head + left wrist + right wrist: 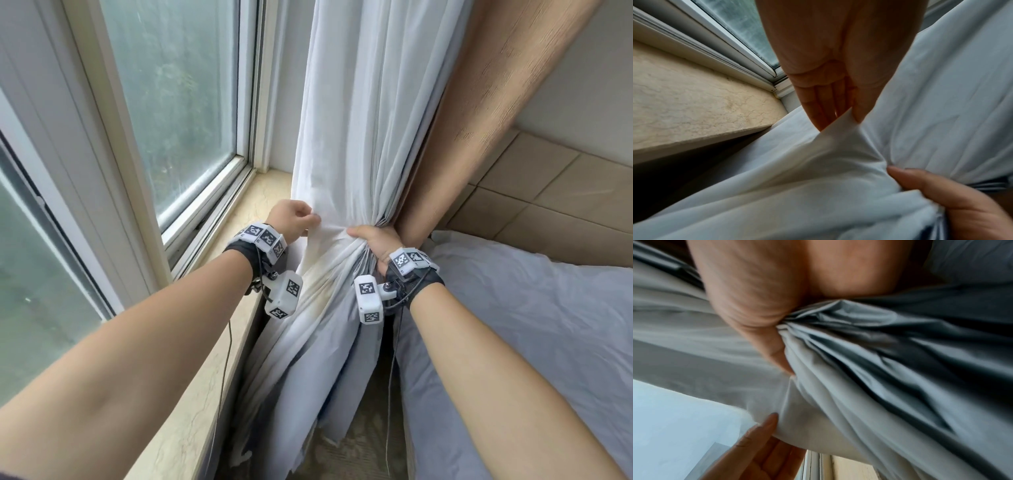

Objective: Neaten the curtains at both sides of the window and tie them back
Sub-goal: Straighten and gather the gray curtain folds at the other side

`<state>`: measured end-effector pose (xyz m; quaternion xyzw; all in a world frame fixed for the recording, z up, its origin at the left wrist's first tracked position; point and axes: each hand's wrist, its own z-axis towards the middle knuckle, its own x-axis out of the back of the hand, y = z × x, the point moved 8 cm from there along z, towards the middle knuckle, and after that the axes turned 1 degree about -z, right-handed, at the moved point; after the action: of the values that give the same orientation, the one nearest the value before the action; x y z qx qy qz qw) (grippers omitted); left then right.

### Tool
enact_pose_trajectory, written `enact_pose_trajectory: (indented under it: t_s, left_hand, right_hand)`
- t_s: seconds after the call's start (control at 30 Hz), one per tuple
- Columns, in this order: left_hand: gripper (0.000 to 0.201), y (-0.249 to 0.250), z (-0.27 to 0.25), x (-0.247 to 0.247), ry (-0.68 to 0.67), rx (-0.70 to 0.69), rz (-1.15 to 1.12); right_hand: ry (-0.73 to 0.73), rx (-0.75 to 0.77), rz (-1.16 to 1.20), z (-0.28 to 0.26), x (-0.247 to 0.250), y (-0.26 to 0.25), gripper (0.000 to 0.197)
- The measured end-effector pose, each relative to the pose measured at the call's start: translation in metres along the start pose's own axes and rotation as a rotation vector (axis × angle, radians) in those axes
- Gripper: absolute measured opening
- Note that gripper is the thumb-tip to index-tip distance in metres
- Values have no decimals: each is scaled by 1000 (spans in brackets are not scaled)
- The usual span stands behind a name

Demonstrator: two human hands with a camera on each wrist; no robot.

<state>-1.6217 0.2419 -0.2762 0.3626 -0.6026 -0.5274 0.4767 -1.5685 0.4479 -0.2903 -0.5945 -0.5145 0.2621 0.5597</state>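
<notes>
A white sheer curtain (356,113) hangs at the right side of the window, with a tan curtain (479,113) behind it. My right hand (373,240) grips the gathered curtains at sill height, fingers wrapped round the bunch. My left hand (298,219) pinches a fold of the white curtain (838,146) between thumb and fingers (824,110), just left of the bunch. In the right wrist view my right hand (760,308) clutches bunched grey-white fabric (869,353). No tie-back is in view.
A beige stone windowsill (212,359) runs along the left under the window glass (171,96). A bed with a grey-blue sheet (534,318) lies close on the right, against a tiled wall (534,192). The curtain hem hangs to the floor.
</notes>
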Motion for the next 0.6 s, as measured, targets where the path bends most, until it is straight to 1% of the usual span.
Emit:
enact_pose_trajectory:
  t_s: [0.03, 0.07, 0.1, 0.13, 0.2, 0.23, 0.27, 0.3, 0.37, 0.4, 0.43, 0.47, 0.5, 0.53, 0.6]
  left_hand:
    - [17, 2, -5, 0, -24, 0, -30]
    - [19, 5, -12, -2, -51, 2, -51]
    - [21, 6, -17, -3, -74, 4, -69]
    - [22, 6, -21, -4, -90, 6, -86]
    - [20, 8, -28, -7, -113, 7, -91]
    - [18, 9, -31, -9, -125, 5, -84]
    - [17, 11, -33, -13, -141, 2, -73]
    - [17, 13, -35, -17, -160, 1, -58]
    - [18, 15, -38, -26, -219, 20, -31]
    - [23, 14, -38, -31, -262, 39, -19]
    - [29, 14, -39, -35, -305, 55, 4]
    - [34, 15, -40, -38, -345, 62, 38]
    - [38, 16, -40, -40, -382, 61, 74]
    - [41, 16, -40, -42, -414, 59, 105]
    - [42, 15, -39, -46, -456, 70, 133]
  right_hand:
    - [42, 8, -15, 1, 1, -1, 60]
    - [74, 15, -26, 1, 0, -3, 69]
    - [85, 26, -25, -2, -4, -7, 75]
    - [90, 38, -27, -7, -8, -11, 74]
    - [105, 47, -62, -16, -15, -18, 65]
    - [108, 45, -76, -17, -18, -19, 66]
    - [95, 38, -83, -18, -21, -19, 74]
    - [74, 25, -83, -20, -25, -18, 89]
    - [17, 10, -47, -22, -35, -15, 125]
    - [-5, -10, -14, -19, -38, -10, 138]
    - [-22, -38, 10, -17, -40, -5, 145]
    - [-39, -72, 12, -17, -41, 0, 146]
    - [-58, -88, -3, -17, -41, 2, 141]
    - [-71, -92, -34, -14, -40, 3, 133]
    - [-46, -52, -89, -10, -34, -1, 110]
